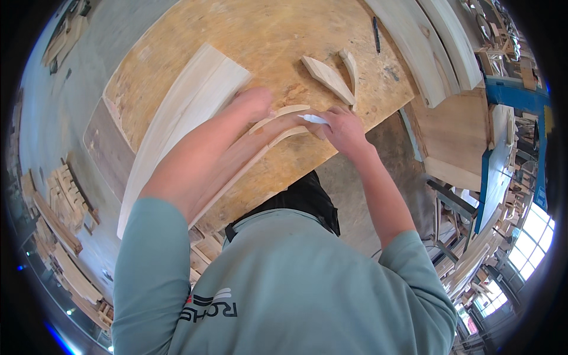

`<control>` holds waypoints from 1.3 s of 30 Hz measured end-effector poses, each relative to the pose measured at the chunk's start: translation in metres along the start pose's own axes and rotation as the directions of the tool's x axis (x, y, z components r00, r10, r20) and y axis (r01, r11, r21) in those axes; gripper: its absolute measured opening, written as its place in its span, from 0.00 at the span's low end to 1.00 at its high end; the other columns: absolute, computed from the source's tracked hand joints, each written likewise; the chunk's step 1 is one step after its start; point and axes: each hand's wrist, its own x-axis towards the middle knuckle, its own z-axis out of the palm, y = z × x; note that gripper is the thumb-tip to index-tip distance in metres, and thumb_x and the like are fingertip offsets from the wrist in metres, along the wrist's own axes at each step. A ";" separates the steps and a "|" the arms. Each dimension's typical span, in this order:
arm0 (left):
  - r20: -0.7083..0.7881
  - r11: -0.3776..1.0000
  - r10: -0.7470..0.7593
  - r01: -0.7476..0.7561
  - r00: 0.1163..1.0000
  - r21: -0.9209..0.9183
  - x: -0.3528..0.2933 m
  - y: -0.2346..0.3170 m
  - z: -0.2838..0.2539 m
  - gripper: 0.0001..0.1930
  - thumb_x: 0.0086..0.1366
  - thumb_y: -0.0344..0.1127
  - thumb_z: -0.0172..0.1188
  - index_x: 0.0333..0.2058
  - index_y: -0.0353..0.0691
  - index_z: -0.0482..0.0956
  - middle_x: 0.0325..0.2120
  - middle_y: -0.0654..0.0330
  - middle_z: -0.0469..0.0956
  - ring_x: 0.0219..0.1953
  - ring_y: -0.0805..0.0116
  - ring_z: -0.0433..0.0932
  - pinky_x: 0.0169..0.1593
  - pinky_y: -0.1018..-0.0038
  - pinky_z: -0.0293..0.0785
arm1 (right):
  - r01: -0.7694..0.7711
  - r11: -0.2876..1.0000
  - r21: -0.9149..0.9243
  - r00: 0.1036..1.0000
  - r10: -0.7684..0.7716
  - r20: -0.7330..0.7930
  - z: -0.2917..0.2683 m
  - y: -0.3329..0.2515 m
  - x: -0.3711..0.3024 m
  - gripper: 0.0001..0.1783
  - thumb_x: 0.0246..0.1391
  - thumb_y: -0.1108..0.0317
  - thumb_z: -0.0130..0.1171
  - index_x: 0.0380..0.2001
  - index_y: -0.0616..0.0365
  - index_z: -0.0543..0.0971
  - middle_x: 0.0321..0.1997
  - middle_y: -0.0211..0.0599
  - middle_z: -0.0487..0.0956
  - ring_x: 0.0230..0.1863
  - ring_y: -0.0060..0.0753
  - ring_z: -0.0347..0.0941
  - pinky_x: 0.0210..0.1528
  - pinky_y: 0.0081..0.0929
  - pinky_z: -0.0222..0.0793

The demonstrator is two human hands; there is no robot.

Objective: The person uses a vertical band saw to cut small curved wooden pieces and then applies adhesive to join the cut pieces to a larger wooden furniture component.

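My right hand [347, 131] grips a small white squeeze tube [313, 119] with a narrow nozzle. Its tip points left over a long reddish-brown wooden board [278, 125]. Pale curved wood strips lie along that board, one on the far edge [293, 109] and another on the near edge [288, 135]. Closed at the board's far edge is my left hand [254, 103]; whatever its fingers hold is hidden. My left forearm crosses over the brown board and a wide pale plank [195, 89] beside it.
All this rests on a worn plywood tabletop [260, 41]. Two cut wood pieces, one straight [327, 79] and one curved [350, 66], lie beyond my right hand. A black pen [376, 34] is farther off. Large pale planks [414, 44] stand at the right, and wood offcuts [71, 192] lie left.
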 end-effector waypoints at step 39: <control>0.067 0.985 -0.173 0.171 0.983 0.037 -0.006 0.006 0.004 0.17 0.61 0.45 0.66 0.34 0.34 0.86 0.36 0.44 0.84 0.44 0.46 0.83 0.49 0.52 0.75 | -0.017 0.812 0.583 0.940 0.211 -0.267 -0.024 0.084 0.229 0.18 0.53 0.65 0.64 0.45 0.62 0.79 0.42 0.48 0.83 0.43 0.42 0.80 0.47 0.35 0.75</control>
